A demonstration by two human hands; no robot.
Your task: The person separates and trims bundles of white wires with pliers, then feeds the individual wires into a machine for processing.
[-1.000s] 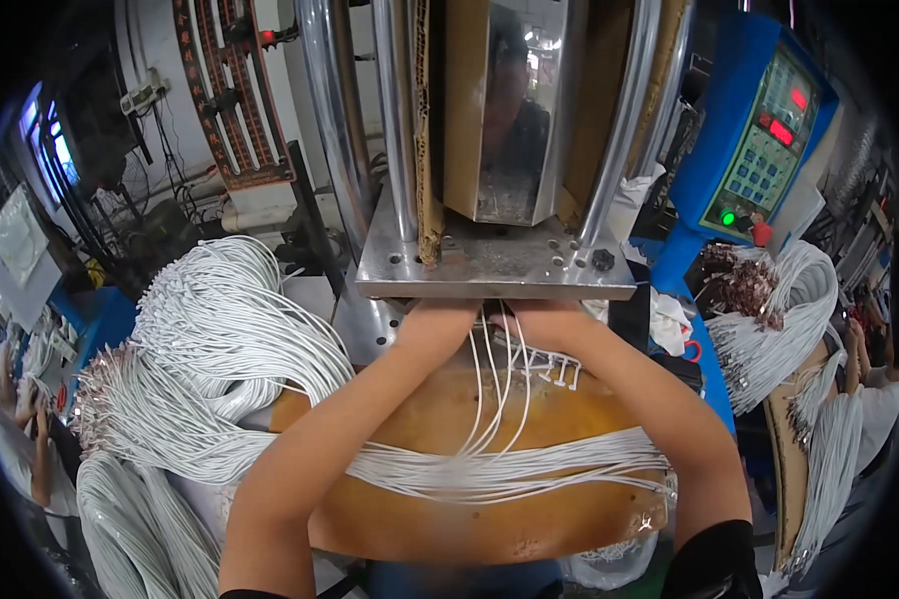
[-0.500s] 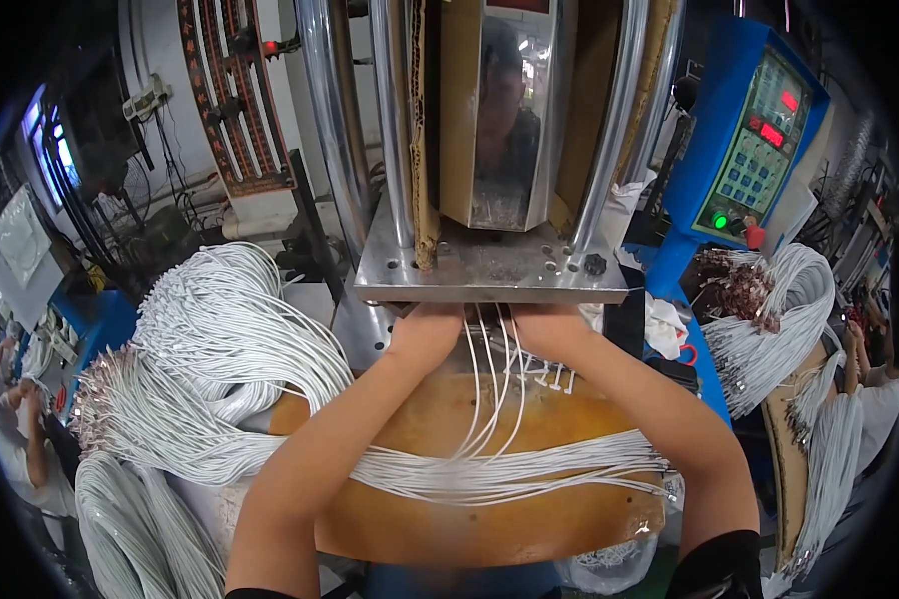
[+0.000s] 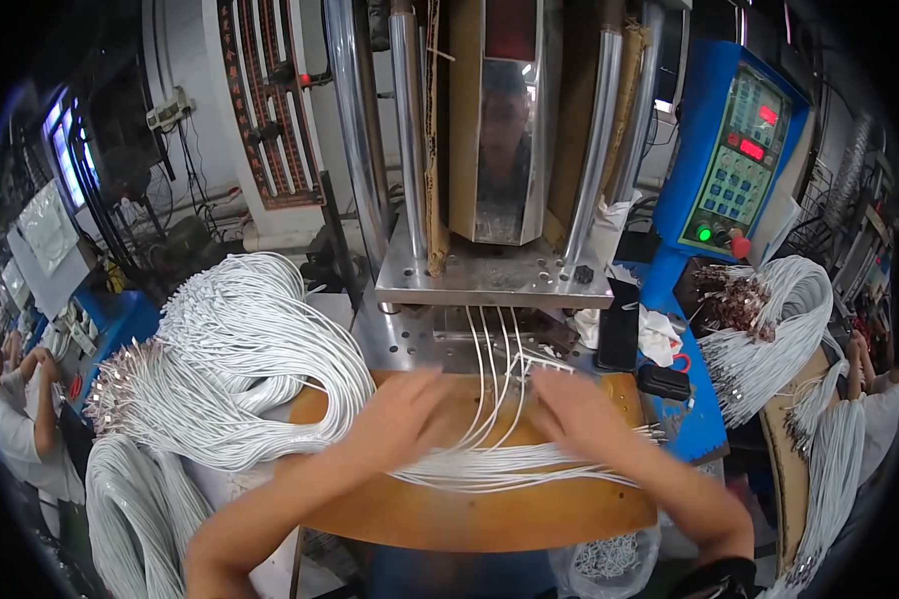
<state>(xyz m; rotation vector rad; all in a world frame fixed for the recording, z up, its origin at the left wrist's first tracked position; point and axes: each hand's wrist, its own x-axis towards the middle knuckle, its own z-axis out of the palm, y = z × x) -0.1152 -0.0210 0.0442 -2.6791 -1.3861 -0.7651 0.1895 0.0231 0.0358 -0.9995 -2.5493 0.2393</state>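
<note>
Over the brown board (image 3: 449, 529) my left hand (image 3: 400, 414) hovers, smeared by motion, its fingers stretched out with nothing seen in them. My right hand (image 3: 579, 409), also blurred, has its fingers extended beside a white branched plastic piece (image 3: 541, 361); contact cannot be made out. Between my hands, several white cables (image 3: 489, 399) run from under the press's steel plate (image 3: 494, 297) down to a bundle of white cables (image 3: 509, 469) lying across the board. The lower metal bed (image 3: 410, 339) of the press shows beneath the plate.
Thick coils of white cable (image 3: 260, 349) with coppery ends are heaped at left. A blue control box (image 3: 734, 150) with red displays stands at right, near red-handled scissors (image 3: 681, 362) and a black case (image 3: 663, 381). More cables (image 3: 779, 339) hang at far right. Co-workers sit at both sides.
Both hands have drawn back from under the steel plate toward me and moved apart over the board. The metal bed is now uncovered. The view has shifted slightly.
</note>
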